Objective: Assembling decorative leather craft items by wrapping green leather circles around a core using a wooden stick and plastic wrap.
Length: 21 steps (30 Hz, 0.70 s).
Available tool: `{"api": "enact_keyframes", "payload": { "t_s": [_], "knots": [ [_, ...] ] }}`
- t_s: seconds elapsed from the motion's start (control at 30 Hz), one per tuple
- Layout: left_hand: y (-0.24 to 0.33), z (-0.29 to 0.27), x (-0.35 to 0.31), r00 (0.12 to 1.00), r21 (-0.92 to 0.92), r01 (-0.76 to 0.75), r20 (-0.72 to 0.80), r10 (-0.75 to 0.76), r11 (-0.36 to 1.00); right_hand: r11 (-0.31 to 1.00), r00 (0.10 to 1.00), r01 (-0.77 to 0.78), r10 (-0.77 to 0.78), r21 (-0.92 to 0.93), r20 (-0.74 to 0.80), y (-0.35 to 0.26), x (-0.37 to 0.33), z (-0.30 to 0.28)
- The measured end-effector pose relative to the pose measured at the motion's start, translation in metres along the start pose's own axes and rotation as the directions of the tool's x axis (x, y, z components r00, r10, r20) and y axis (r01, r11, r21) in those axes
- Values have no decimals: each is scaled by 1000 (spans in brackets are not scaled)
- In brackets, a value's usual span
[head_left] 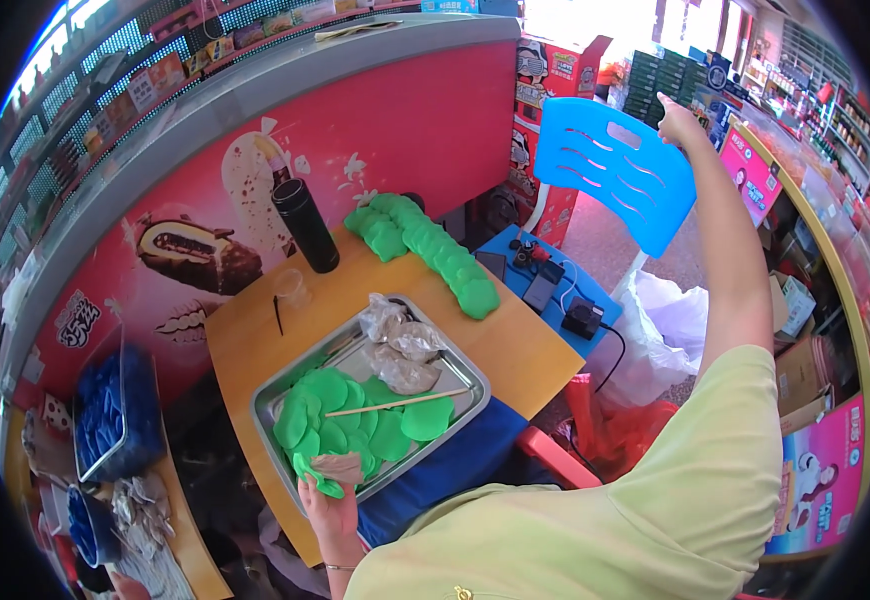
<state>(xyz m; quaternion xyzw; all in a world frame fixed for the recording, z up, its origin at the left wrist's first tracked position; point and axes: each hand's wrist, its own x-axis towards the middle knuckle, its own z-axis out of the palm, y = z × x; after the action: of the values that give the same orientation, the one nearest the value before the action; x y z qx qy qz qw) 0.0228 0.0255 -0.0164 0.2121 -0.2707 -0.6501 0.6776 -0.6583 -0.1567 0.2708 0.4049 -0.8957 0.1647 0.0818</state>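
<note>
My left hand [331, 508] is at the near edge of a metal tray [476, 376], closed round a folded green disc [327, 487] with a pinkish-brown piece [339, 467] against it. Thin, round green discs [333, 436] overlap in the tray. A thin wooden stick [395, 403] lies across them. Clear plastic bags with greyish-brown contents [402, 352] rest at the tray's far end. My right arm stretches far out to the right. My right hand [679, 122] is raised near the top of a blue chair back [610, 165], one finger extended and nothing visible in it.
More green discs [435, 252] overlap in a long row on the wooden table [245, 330], beside a black bottle [305, 225] and a clear cup [293, 288]. A blue stool [580, 345] holds phones and a small black device [583, 317]. Plastic bags [660, 335] hang nearby.
</note>
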Motion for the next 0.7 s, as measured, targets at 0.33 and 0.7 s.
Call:
{"api": "enact_keyframes", "payload": {
  "t_s": [0.33,0.7],
  "knots": [
    [0,-7,-2,1000,-10,-13,-1,13,1000,995,997,-75,76,-65,14,7,28,15],
    [-14,49,8,971,-20,202,-128,-203,979,133,81,434,-991,891,109,-195,-363,91]
  ]
}}
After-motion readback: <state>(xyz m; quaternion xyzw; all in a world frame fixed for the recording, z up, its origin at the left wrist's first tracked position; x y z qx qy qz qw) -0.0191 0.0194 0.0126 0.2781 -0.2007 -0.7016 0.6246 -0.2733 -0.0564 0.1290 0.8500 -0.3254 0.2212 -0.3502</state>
